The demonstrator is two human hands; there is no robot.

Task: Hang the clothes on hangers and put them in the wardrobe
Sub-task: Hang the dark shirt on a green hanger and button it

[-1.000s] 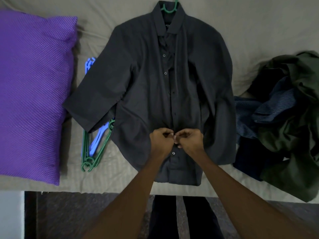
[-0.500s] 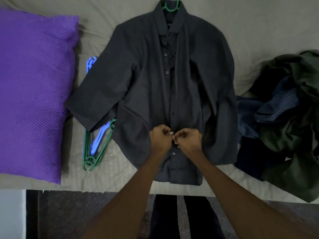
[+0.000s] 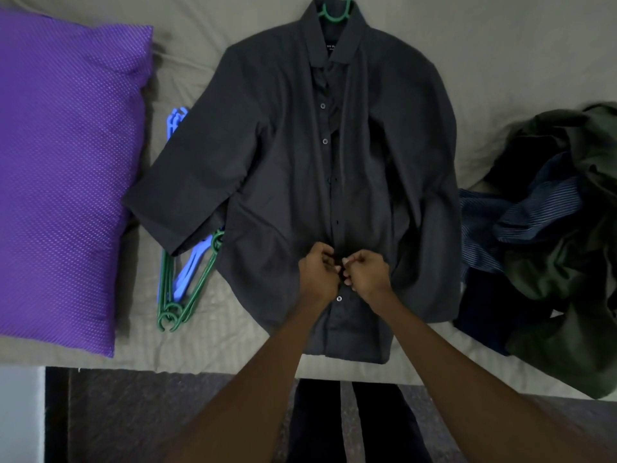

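Head view, looking down on a bed (image 3: 500, 55) covered in a grey-beige sheet. Dark shirt (image 3: 283, 155) spread flat at the centre, collar away from the camera, green hanger hook (image 3: 335, 15) poking out above the collar. Left hand (image 3: 319, 274) and right hand (image 3: 367, 274) side by side at the lower placket — each grip curled and pinching shirt fabric, just above one pale button. Little changed from half a second ago: same pinch, same spot, knuckles barely shifted. Collar label present — white lettering too small to read. Spare hangers (image 3: 182, 282), green and blue, partly under the shirt's sleeve. Purple pillow (image 3: 63, 168) beyond them. Pile of clothes (image 3: 561, 235), green and striped blue, near the shirt's other side.
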